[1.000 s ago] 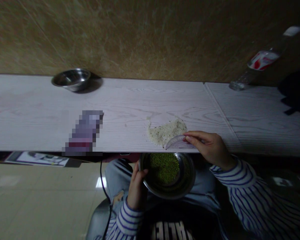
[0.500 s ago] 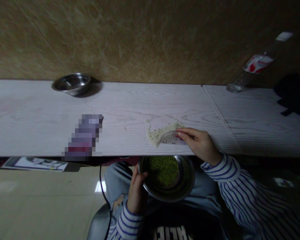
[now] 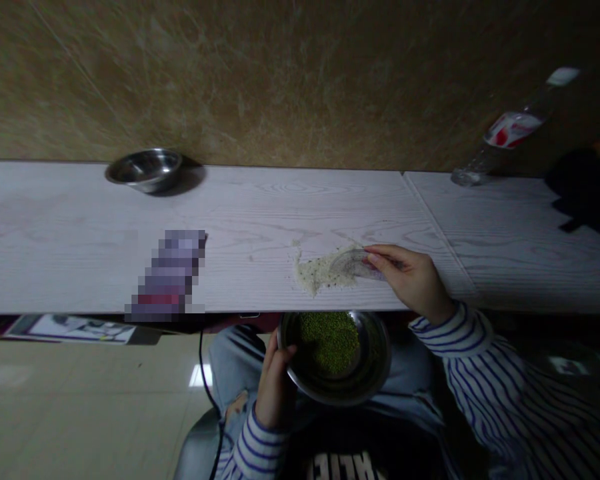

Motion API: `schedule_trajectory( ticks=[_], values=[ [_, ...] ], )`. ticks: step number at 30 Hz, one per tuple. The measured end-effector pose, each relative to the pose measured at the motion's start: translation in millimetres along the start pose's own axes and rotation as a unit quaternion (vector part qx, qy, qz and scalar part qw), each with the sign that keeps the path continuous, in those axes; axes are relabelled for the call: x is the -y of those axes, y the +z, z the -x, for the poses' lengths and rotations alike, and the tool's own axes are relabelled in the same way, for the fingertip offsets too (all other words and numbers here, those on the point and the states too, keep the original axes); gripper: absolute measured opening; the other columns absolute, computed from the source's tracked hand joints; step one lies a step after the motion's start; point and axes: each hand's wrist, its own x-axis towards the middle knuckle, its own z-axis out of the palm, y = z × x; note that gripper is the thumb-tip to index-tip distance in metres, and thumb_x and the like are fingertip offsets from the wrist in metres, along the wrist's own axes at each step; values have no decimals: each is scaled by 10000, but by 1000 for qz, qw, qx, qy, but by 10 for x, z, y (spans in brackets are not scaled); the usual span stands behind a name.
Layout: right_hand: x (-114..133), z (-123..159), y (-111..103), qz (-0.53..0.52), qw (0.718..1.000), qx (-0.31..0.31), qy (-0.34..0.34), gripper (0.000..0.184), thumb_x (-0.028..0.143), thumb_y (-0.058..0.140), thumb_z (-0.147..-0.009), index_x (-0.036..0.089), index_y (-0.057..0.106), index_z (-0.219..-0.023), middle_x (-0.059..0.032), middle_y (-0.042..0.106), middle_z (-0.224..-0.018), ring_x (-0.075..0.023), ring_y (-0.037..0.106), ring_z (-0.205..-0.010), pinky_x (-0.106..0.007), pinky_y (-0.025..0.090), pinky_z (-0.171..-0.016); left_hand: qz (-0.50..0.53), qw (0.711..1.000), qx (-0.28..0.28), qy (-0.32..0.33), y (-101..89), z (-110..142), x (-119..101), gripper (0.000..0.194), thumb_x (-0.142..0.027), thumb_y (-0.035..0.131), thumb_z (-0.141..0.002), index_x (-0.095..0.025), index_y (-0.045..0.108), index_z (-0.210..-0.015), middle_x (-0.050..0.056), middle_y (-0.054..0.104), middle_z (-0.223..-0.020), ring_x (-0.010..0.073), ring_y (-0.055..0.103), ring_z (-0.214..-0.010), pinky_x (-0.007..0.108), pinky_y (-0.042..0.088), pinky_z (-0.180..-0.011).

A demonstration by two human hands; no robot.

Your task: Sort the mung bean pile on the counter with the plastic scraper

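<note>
My left hand (image 3: 275,383) grips the left rim of a steel bowl (image 3: 375,377), thumb over the edge, holding it above my lap against the table's front edge. Green mung beans (image 3: 333,340) lie in the bowl. A clear, round-edged plastic piece (image 3: 349,261), perhaps a lid, is pinched by my right hand (image 3: 417,280) between thumb and fingers. It tilts over the right part of a thin spread of white, rice-like grains (image 3: 313,273) mixed with dark specks on the table. Part of the spread shows only through the plastic.
Toward the wall, a second steel bowl (image 3: 147,172) sits on the pale wooden table (image 3: 250,200). A blurred-out phone-like object (image 3: 165,273) lies front left. At the back right stand a plastic bottle (image 3: 513,130) and a dark item (image 3: 587,190). A black cable (image 3: 201,360) hangs below.
My right hand has moved right and slightly away from me with the plastic piece, exposing more grains near the front. My left hand and the bowl of beans stay put.
</note>
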Motion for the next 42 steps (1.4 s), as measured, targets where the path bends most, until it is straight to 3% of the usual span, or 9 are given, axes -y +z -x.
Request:
schedule_trajectory(
  ticks=[3, 11, 19, 28, 42],
  values=[
    [6, 8, 47, -10, 1000, 17, 1, 233, 371, 675, -874, 201, 802, -971, -71, 817, -893, -229, 779, -796, -360, 653, -758, 48, 998, 5, -26, 12, 7, -4, 468, -312, 667, -749, -254, 695, -1213, 65, 720, -1246, 339, 536, -1328, 502, 359, -1146],
    [107, 102, 31, -23, 998, 54, 3, 206, 311, 669, -874, 186, 800, -974, -71, 817, -873, -228, 784, -788, -353, 655, -765, 36, 999, 8, -22, -6, -7, 1, 439, -311, 661, -763, -263, 699, -1198, 52, 708, -1290, 322, 523, -1344, 469, 338, -1162],
    [82, 157, -105, 3, 999, 29, 25, 181, 330, 677, -876, 231, 800, -967, -52, 815, -855, -240, 783, -791, -350, 655, -745, 61, 997, -1, -38, 19, 15, -6, 462, -303, 682, -758, -257, 681, -1218, 52, 695, -1316, 322, 494, -1374, 472, 300, -1186],
    [113, 250, -65, 17, 999, 46, 24, 207, 304, 660, -873, 181, 799, -964, -73, 813, -840, -229, 781, -765, -349, 648, -734, 46, 998, 3, -32, 36, 17, -27, 436, -308, 689, -719, -245, 708, -1151, 54, 710, -1284, 333, 508, -1358, 471, 324, -1171],
    [105, 327, -155, 38, 998, 37, 42, 202, 277, 650, -857, 204, 807, -959, -55, 813, -831, -219, 778, -761, -330, 635, -742, 52, 998, -5, -33, 25, -16, 2, 432, -304, 693, -712, -239, 712, -1138, 62, 718, -1263, 343, 515, -1351, 498, 323, -1169]
  ],
)
